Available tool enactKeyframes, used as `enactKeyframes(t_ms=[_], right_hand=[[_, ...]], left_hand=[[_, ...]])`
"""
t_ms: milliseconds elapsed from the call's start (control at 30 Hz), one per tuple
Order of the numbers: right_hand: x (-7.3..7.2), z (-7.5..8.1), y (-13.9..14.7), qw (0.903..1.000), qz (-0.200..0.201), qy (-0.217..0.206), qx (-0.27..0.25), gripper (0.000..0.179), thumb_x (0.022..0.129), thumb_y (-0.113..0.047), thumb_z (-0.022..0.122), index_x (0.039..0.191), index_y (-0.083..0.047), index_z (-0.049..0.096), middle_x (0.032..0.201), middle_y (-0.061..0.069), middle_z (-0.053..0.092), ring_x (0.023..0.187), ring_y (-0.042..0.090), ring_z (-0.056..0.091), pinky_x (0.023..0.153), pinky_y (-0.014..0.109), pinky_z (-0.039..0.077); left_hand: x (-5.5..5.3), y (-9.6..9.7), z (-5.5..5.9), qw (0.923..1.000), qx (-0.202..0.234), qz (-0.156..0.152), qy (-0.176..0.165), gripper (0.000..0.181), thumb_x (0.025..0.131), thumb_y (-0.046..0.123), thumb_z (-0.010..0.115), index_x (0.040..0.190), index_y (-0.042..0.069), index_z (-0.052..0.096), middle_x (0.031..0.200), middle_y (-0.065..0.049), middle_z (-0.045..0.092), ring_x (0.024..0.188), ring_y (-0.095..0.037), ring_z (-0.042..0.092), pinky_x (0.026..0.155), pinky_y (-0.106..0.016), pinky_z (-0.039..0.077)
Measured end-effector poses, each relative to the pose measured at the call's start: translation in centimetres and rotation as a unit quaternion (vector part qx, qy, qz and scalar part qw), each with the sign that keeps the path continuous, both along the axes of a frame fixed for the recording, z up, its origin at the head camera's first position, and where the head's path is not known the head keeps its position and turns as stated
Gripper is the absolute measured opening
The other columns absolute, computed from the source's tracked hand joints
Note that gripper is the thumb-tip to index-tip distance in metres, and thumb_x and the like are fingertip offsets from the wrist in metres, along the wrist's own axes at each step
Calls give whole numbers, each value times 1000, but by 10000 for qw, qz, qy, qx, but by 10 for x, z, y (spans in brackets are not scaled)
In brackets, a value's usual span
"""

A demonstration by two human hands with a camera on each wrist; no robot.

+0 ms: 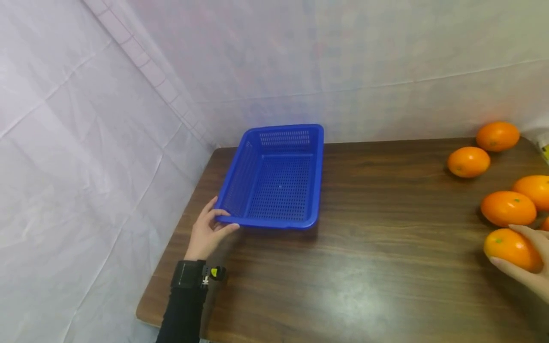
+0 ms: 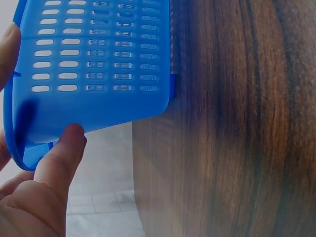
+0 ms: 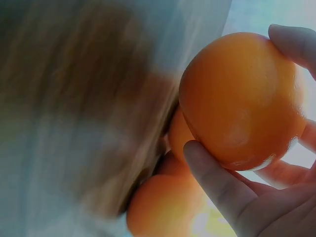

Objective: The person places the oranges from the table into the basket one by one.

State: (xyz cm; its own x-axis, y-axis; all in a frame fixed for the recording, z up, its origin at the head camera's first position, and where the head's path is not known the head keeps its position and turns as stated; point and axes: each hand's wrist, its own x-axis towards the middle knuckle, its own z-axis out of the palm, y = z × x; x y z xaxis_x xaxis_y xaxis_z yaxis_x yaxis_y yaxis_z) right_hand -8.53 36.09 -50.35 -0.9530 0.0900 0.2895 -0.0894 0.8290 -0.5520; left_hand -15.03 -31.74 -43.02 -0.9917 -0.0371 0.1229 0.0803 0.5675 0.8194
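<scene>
A blue plastic basket (image 1: 279, 222) with slotted walls stands at the left part of the wooden table, nothing inside it. My left hand (image 1: 208, 233) grips its near left corner, the thumb against the outer wall and other fingers over the rim; the left wrist view shows the same basket (image 2: 98, 106) and hand (image 2: 42, 197) close up. At the far right, my right hand (image 1: 529, 262) holds an orange (image 1: 510, 247) between thumb and fingers. In the right wrist view that orange (image 3: 242, 98) fills the grasp of the hand (image 3: 276, 207).
Several more oranges lie on the right side of the table (image 1: 386, 200), among them one orange (image 1: 508, 208) just behind the held one and another orange (image 1: 497, 136) near the back edge. A white cloth (image 1: 364, 71) hangs behind the table and along its left side.
</scene>
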Motion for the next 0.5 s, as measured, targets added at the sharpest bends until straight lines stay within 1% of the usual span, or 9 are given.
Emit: enactKeyframes(t_ms=[33, 67, 100, 167, 233, 267, 300, 400, 500], right_hand=[[-1, 7, -9, 10000, 22, -12, -46, 79, 84, -30, 80, 151, -9, 43, 133, 36, 46, 125, 51, 28, 123, 51, 10], [-2, 14, -17, 9999, 27, -79, -74, 78, 86, -28, 78, 151, -7, 41, 133, 39, 43, 123, 55, 28, 122, 59, 11], [-2, 19, -23, 9999, 23, -98, -128, 77, 87, -28, 77, 151, -5, 40, 133, 41, 42, 124, 57, 28, 121, 63, 12], [-5, 27, -32, 9997, 47, -179, -170, 75, 88, -28, 75, 151, -5, 39, 136, 43, 39, 127, 61, 27, 122, 68, 10], [-7, 34, -38, 9996, 98, -264, -88, 77, 89, -30, 74, 152, -7, 37, 140, 44, 36, 131, 63, 26, 121, 71, 9], [-8, 36, -40, 9995, 125, -274, -29, 77, 89, -32, 75, 152, -7, 38, 140, 44, 36, 131, 63, 26, 119, 74, 10], [-10, 38, -42, 9996, 161, -234, 41, 77, 88, -33, 76, 150, -6, 39, 139, 44, 38, 129, 63, 29, 115, 77, 15], [-15, 47, -49, 9985, 257, -339, 339, 81, 86, -39, 78, 149, -5, 40, 138, 46, 37, 120, 65, 35, 96, 83, 29], [-21, 55, -57, 9973, 366, -347, 535, 81, 84, -43, 79, 146, -5, 43, 134, 44, 41, 110, 64, 41, 77, 79, 36]], left_hand=[[1, 0, 0, 10000, 11, 1, -3, 40, 80, 28, 87, 104, 4, 65, 166, -6, 27, 142, -36, 46, 107, -28, 50], [1, 0, -1, 10000, 12, 3, -9, 40, 80, 28, 87, 104, 4, 65, 166, -6, 27, 141, -36, 46, 107, -29, 50], [1, 0, 0, 10000, 10, 2, -22, 41, 81, 28, 86, 105, 3, 65, 166, -6, 26, 142, -37, 46, 107, -30, 50], [2, 0, 0, 10000, 5, 25, -33, 41, 81, 28, 86, 106, 3, 65, 167, -6, 26, 142, -37, 46, 108, -32, 50], [1, 0, 0, 10000, 32, 44, -37, 41, 82, 28, 86, 106, 3, 65, 167, -7, 26, 142, -37, 46, 109, -34, 49], [1, 1, 0, 10000, 74, 40, -47, 41, 82, 27, 86, 107, 2, 65, 167, -7, 26, 142, -37, 45, 109, -35, 49], [1, 1, 0, 9999, 109, 38, -57, 41, 82, 27, 86, 107, 2, 65, 167, -8, 26, 142, -37, 45, 110, -35, 49], [0, 1, -1, 9998, 179, 39, -74, 40, 82, 26, 86, 106, 1, 65, 167, -7, 25, 142, -36, 45, 110, -35, 48], [0, 2, 0, 9998, 163, 27, -66, 40, 82, 27, 86, 106, 2, 65, 167, -6, 25, 142, -36, 46, 110, -35, 49]])
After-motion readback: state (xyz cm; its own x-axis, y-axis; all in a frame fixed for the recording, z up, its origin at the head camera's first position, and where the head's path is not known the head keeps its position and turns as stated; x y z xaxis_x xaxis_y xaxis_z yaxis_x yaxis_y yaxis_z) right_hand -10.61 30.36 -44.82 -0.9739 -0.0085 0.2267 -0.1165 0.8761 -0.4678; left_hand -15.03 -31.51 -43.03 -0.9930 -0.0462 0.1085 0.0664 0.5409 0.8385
